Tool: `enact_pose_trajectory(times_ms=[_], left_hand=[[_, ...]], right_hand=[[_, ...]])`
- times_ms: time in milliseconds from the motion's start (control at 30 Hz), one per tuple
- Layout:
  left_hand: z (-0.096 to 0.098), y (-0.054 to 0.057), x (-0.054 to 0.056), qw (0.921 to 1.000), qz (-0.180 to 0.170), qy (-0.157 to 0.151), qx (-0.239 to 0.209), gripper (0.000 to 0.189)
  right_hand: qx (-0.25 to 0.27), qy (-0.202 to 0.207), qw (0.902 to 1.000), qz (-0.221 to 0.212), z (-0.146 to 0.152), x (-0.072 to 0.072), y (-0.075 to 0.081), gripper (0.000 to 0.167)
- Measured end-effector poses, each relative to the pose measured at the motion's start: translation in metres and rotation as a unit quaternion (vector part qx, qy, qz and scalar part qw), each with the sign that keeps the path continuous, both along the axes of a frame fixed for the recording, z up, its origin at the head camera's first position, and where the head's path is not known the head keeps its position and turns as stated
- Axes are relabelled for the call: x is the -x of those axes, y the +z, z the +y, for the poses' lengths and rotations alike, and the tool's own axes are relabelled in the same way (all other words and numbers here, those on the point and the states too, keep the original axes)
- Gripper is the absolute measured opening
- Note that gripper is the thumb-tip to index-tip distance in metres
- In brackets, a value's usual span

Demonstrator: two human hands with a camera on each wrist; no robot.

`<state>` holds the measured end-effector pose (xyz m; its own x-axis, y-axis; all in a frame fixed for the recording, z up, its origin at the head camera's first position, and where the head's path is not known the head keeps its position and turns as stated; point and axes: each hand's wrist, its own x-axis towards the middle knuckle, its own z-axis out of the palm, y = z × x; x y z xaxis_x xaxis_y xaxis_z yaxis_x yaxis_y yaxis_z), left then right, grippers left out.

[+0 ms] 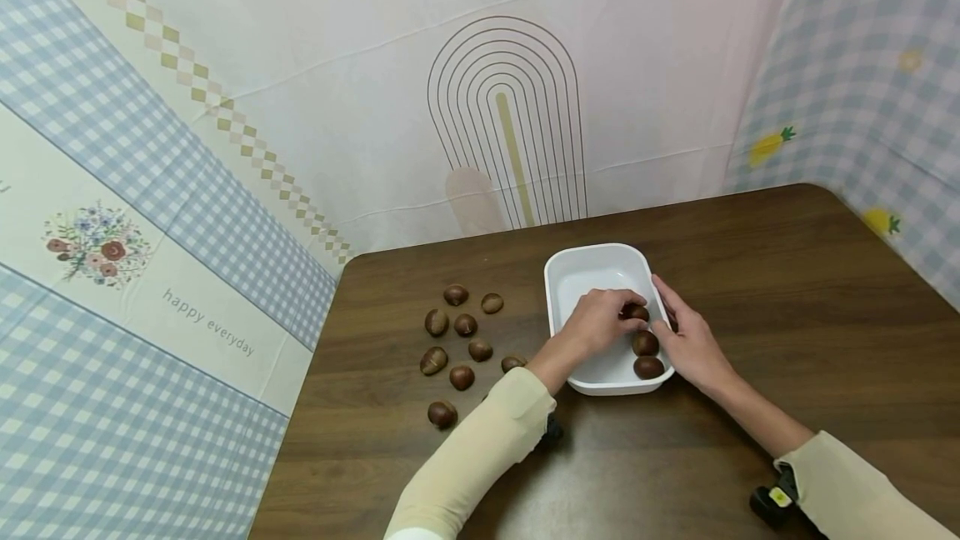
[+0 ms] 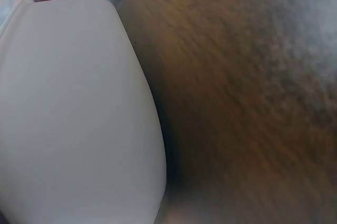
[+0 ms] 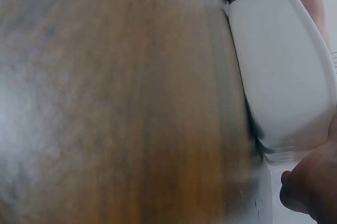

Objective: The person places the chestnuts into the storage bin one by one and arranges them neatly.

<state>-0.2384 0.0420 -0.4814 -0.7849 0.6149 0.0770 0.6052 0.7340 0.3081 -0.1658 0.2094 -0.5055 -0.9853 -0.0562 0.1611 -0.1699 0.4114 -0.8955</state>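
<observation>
A white rectangular dish [image 1: 592, 265] stands on the wooden table. Reaching over its near left rim, my left hand [image 1: 596, 319] has its fingers curled around a brown chestnut [image 1: 636, 312] by the right inner wall. Two more chestnuts, the middle one [image 1: 645, 343] and the nearest one [image 1: 648, 368], lie in a row along that wall. My right hand [image 1: 693, 348] grips the dish's right side, thumb at the rim and fingers along the outside. In the right wrist view, part of the right hand [image 3: 313, 184] shows against the dish [image 3: 284, 71]. Only the dish's outer wall [image 2: 79, 113] fills the left wrist view.
Several loose chestnuts [image 1: 466, 325] are scattered on the table [image 1: 750, 273] left of the dish, one [image 1: 513, 363] close to the left forearm. Patterned cloth [image 1: 360, 107] hangs behind the table's far edge and at both sides. A black wrist device [image 1: 772, 500] sits at the right cuff.
</observation>
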Motion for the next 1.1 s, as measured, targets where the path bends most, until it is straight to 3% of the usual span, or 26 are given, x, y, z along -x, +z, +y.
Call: enact_pose_trajectory(times_ms=[467,1100], left_hand=[[-0.0010,-0.0016,0.0006,0.9999,-0.002,-0.013,-0.007,0.032],[-0.0034,0.0019,0.0026,0.9994,-0.021,0.001,-0.026,0.031]], right_hand=[[0.000,0.000,0.9999,0.017,-0.0010,0.0017,-0.0002,0.071],[0.002,0.000,0.9999,0.015,0.0003,0.0026,-0.0025,0.070]])
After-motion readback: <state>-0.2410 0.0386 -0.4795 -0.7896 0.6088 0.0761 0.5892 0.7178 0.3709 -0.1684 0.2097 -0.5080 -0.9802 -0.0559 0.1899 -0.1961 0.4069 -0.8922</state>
